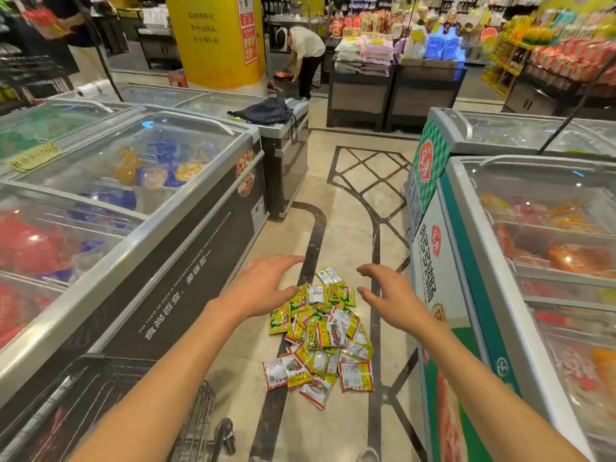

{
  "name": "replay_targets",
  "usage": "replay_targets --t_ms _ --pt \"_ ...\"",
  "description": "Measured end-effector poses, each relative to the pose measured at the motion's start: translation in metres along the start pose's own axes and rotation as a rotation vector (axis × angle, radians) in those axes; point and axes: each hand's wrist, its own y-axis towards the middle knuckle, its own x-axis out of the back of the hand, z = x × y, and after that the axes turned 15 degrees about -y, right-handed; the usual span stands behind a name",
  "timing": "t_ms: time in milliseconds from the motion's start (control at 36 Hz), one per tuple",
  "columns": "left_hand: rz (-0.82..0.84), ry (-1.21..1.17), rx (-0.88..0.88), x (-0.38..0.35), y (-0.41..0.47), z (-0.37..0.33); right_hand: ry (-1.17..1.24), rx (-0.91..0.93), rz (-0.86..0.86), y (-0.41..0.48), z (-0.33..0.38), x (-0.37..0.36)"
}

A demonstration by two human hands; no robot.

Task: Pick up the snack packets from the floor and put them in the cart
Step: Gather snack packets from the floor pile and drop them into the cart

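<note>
A heap of several small snack packets [321,335], yellow-green and red-white, lies on the tiled floor in the aisle between the freezers. My left hand [263,285] hovers above the heap's upper left edge, fingers spread, holding nothing. My right hand [388,293] hovers to the right of the heap's top, fingers apart and curled, also empty. The dark wire cart [196,411] stands at the lower left, partly hidden under my left forearm; its inside is hard to make out.
Glass-topped chest freezers line the left [140,201] and right [500,261] of the narrow aisle. A dark bag [266,111] lies on a far freezer. A person [305,58] bends over at the aisle's far end, beside a yellow pillar [216,38].
</note>
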Motion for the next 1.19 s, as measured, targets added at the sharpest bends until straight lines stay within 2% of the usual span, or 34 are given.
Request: replay_targets --t_ms 278,611,889,1028,1194 --pt "0.065 0.017 0.06 -0.033 0.042 0.011 0.029 -0.057 0.114 0.033 -0.041 -0.024" --pt "0.136 0.03 0.151 -0.054 0.14 0.026 -0.005 -0.012 0.229 0.119 -0.122 -0.048" --pt "0.163 0.027 0.276 -0.097 0.207 0.053 0.012 0.032 0.372 0.175 -0.196 -0.105" --pt "0.161 -0.001 0.341 -0.12 0.229 0.074 0.076 -0.008 0.403 0.196 -0.213 -0.124" --pt "0.243 -0.039 0.39 -0.151 0.249 0.095 0.052 -0.035 0.524 0.212 -0.225 -0.154"
